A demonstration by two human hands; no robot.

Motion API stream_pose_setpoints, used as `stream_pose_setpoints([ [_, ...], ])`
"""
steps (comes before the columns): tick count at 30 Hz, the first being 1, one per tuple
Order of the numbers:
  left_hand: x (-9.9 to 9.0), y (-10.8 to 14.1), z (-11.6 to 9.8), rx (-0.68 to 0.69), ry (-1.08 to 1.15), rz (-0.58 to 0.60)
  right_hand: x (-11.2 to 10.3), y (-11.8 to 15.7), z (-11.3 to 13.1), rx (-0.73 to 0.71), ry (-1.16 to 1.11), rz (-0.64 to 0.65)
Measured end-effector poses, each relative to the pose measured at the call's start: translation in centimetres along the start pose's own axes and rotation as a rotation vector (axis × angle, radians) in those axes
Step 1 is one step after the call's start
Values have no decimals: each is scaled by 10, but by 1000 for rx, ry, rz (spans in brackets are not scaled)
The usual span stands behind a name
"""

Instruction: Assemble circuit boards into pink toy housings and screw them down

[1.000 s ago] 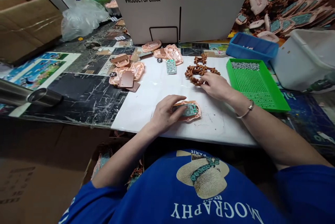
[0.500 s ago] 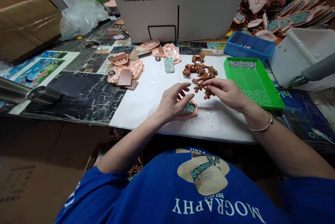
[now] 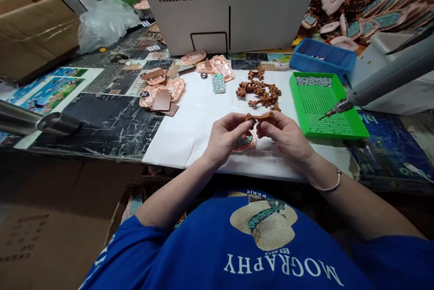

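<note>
The left hand and right hand are pinching a brown part's opposite ends; beneath them, a shell is lying.

The held piece over there is caramel brown; so are the small branching parts; the shells are pale peach pink, the loose circuit board mint green with lighter dots; the work sheet is white, the tabletop black with whitish marble veins; the tray is vivid green with a dotted grid, the bin blue; the shirt is royal blue, white-lettered, with a straw-coloured hat print banded in teal.
</note>
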State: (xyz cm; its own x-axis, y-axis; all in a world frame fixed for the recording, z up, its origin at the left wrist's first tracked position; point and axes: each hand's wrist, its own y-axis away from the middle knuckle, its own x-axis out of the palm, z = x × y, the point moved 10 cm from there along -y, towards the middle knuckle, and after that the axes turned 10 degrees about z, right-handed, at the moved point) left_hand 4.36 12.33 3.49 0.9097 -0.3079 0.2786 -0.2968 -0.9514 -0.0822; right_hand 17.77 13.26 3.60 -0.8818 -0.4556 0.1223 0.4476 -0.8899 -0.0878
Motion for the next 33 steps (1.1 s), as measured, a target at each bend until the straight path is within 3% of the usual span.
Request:
stream_pose_setpoints([
  [4,8,4,1,28,-97,37,-1,0,1,-8,-25,-129],
  [8,4,18,-29,338,-701,25,-20,2,7,-16,64,-210],
  [10,5,27,-32,450,-983,50,-26,2,7,3,123,-168],
  [13,5,31,-13,421,-1181,161,-17,2,-8,127,172,27],
  [16,5,31,0,384,-1223,214,-5,4,-18,177,207,140],
  [25,8,29,0,393,-1269,218,-7,-1,-23,167,330,149],
  [33,8,29,-3,455,-1211,226,-2,-2,-5,69,684,176],
])
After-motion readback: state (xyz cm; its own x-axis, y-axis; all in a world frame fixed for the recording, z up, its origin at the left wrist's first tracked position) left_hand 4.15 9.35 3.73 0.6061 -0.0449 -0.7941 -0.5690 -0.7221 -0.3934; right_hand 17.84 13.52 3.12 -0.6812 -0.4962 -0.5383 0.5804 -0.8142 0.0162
